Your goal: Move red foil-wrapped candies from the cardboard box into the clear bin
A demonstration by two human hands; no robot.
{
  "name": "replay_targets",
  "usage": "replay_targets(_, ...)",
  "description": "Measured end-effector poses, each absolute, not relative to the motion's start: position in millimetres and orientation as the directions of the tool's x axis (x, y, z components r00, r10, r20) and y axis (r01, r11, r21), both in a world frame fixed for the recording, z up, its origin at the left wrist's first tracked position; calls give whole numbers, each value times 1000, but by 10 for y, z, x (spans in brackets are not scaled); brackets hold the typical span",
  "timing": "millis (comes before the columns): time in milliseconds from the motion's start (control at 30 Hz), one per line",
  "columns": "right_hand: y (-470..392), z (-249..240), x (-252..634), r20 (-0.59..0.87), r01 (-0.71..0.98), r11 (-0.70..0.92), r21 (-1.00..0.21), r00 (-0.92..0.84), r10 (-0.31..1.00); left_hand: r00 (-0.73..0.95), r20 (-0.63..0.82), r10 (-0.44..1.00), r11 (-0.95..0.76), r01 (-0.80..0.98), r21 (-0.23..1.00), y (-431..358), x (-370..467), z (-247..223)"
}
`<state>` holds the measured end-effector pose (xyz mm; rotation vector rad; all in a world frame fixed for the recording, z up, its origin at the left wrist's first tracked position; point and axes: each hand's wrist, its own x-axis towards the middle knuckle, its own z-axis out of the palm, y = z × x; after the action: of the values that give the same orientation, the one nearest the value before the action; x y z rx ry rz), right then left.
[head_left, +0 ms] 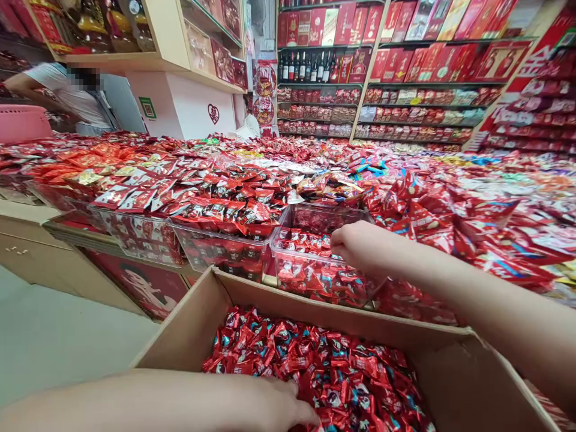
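Note:
My left hand (276, 401) reaches into an open cardboard box (279, 298), its fingers apart and touching red-wrapped candies (342, 366) with blue patches. Its fingertips are partly sunk among the wrappers. Beyond the box's far wall, my right hand (357, 245) is over a clear plastic bin (310, 255), palm down with the fingers curled in. What those fingers hold, if anything, is hidden. Similar small red candies (310, 240) fill the bin to a level below its rim.
Beside the bin, another clear bin (220, 243) is heaped with dark-and-red packets. Larger red packets (450, 222) pile up at right under my forearm. Shelves (324, 84) of boxes and bottles line the back. A person (74, 96) bends at far left near a pink basket (22, 123).

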<state>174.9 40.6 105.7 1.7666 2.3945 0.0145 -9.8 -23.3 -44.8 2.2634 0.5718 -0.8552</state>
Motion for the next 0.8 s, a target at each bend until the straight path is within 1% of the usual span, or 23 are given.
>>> replay_targets(67, 521, 1042, 1819, -268, 952, 304, 29, -285, 920, 700, -695, 165, -700, 579, 417, -229, -73, -438)
replay_targets(133, 630, 1009, 1883, -377, 947, 319, -36, -308, 873, 716, -680, 157, -706, 563, 429, -224, -66, -440)
replay_targets(233, 715, 928, 1929, -485, 946, 313, -89, -315, 816, 736, -662, 144, -711, 542, 448, -221, -77, -457)
replay_targets(333, 721, 860, 1920, -526, 950, 289, -122, -308, 793, 736, -664, 132, -716, 534, 449, -219, -89, -482)
replay_targets(500, 741, 820, 1898, -535, 952, 250, -176, -306, 788, 710, -691, 138, -727, 547, 416, -215, -76, -494)
replay_targets(600, 766, 788, 1921, -564, 953, 199, -227, -295, 771, 698, -703, 137, -727, 553, 407, -215, -64, -476)
replay_targets(700, 767, 740, 1951, -640, 949, 103, -298, -279, 716, 701, -700, 134, -728, 549, 410, -214, -63, -471)
replay_targets(800, 757, 693, 1961, -721, 934, 19, -357, -289, 630, 706, -696, 135, -731, 545, 411, -214, -74, -499)
